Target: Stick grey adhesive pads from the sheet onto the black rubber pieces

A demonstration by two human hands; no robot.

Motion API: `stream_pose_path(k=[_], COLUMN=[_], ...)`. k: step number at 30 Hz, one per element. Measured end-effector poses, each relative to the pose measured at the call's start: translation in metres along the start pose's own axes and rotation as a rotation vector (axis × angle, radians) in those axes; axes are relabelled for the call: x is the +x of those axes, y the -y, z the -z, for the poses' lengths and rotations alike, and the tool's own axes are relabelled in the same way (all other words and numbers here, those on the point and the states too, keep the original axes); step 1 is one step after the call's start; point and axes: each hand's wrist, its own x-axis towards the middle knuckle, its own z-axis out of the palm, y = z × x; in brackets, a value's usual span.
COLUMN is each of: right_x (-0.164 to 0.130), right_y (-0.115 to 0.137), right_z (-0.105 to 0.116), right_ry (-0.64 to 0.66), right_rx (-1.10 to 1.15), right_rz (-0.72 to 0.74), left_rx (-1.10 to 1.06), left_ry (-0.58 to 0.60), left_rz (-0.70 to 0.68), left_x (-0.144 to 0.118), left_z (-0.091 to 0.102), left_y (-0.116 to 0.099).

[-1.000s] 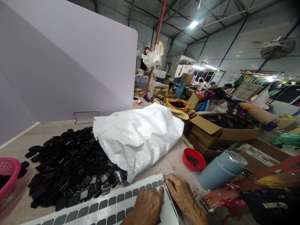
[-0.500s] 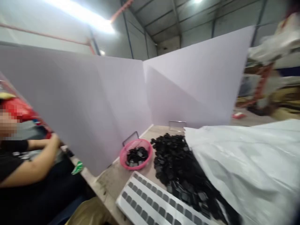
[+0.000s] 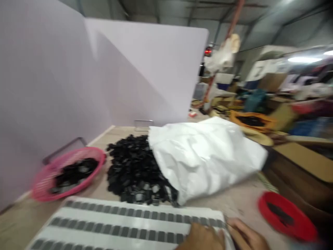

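Bench is being walled off by a purple partition (image 3: 52,69); a white bag (image 3: 205,156) is lying behind a pile of black parts (image 3: 130,170), with the sheet (image 3: 125,225) of grey stickers lying nearest, flanked by a pink basket (image 3: 41,189) and a red dish (image 3: 301,229). The sheet's right edge is being worked by left hand (image 3: 203,239) and right hand (image 3: 247,238), close together; grip can't be told, too blurred. Likely a sticker is being peeled, so a clean fingertip pinch on one corner is being called for.
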Motion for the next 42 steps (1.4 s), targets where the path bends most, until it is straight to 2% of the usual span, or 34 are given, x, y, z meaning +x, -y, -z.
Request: stream_pose_path(k=[2, 4, 6, 12, 19, 24, 30, 42], right_x=[-0.014, -0.015, -0.012, -0.013, -0.01, -0.01, -0.01, -0.009], right_y=[0.002, 0.008, 0.013, 0.019, 0.022, 0.025, 0.026, 0.025], right_z=[0.022, 0.025, 0.021, 0.02, 0.021, 0.022, 0.022, 0.021], right_ry=[0.13, 0.114, 0.106, 0.116, 0.097, 0.112, 0.116, 0.098], right_rx=[0.021, -0.026, -0.041, 0.007, 0.046, 0.054, 0.035, 0.061], right_rz=[-0.033, -0.075, -0.098, -0.134, -0.185, -0.196, -0.181, -0.135], left_rx=[0.184, 0.421, 0.553, 0.702, 0.783, 0.82, 0.793, 0.745], left_ry=[0.122, 0.183, 0.184, 0.167, 0.103, -0.039, 0.074, 0.213], left_rz=[-0.088, -0.128, -0.159, -0.27, -0.281, -0.307, -0.35, -0.224], left_x=[0.016, 0.021, 0.021, 0.014, 0.015, 0.008, 0.011, 0.014], left_z=[-0.018, -0.023, -0.021, -0.019, -0.031, -0.038, -0.034, -0.018], left_y=[-0.018, -0.022, -0.019, -0.005, 0.003, 0.008, 0.01, -0.013])
